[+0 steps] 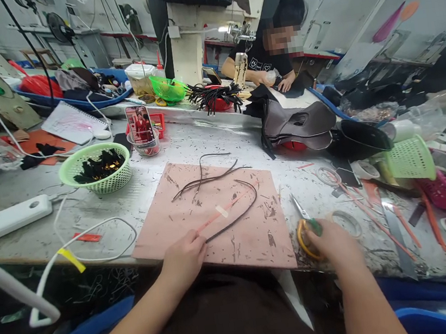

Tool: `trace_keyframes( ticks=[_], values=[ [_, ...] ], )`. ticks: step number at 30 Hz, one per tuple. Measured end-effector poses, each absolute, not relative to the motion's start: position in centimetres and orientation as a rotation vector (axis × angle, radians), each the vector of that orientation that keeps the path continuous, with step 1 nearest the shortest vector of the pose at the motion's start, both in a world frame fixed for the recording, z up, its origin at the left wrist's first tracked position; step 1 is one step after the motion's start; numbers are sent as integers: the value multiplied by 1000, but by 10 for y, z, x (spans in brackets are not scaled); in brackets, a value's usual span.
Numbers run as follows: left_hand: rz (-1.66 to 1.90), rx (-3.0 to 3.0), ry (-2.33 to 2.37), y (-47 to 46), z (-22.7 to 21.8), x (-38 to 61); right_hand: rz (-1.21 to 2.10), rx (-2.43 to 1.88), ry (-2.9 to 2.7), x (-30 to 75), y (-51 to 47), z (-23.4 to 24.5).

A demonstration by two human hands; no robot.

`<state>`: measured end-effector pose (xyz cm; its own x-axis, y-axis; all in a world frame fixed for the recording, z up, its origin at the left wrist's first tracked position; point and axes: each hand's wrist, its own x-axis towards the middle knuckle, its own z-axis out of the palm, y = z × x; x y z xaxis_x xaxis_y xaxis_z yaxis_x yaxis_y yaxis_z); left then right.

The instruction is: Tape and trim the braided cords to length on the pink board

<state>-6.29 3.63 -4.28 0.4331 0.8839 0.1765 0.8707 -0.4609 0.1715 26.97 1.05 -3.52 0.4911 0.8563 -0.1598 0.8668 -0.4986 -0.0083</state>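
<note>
The fingertips of my left hand (pixel 184 255) are pinched on one end of a dark thin cord (pixel 248 207), which curves away over a pink mat (pixel 156 219). Beneath the cord, a narrow orange strip (pixel 234 203) runs slantwise, with a piece of pale tape (pixel 222 211) across it. Several more dark cords (pixel 204 179) lie loose farther up the mat. To the right of the mat, my right hand (pixel 335 240) is closed on the scissors (pixel 304 216) by their yellow and green handles. The scissor blades point away from me, resting over the silver tabletop.
A pale green basket (pixel 118 183) of black pieces and a propped phone (pixel 140 124) stand at left. Grey and black bag-like pieces (pixel 297 121) lie at back right. A tape roll (pixel 345 223) and metal ruler (pixel 399 242) are at right. Another person (pixel 270 62) works across the table.
</note>
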Motion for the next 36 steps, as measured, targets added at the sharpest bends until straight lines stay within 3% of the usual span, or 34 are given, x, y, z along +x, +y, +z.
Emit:
trace_keyframes(
  ticks=[4, 10, 20, 36],
  values=[
    [432, 2743, 1538, 41, -43, -62, 52, 2577, 2021, 239, 38, -34],
    [538, 2915, 1411, 43, -44, -69, -52, 2116, 2613, 183, 126, -47],
    [780, 3143, 1422, 31, -47, -120, -39, 2304, 2490, 193, 124, -56],
    [761, 3044, 1551, 11, -53, -119, -9, 2421, 2161, 189, 102, -56]
  ],
)
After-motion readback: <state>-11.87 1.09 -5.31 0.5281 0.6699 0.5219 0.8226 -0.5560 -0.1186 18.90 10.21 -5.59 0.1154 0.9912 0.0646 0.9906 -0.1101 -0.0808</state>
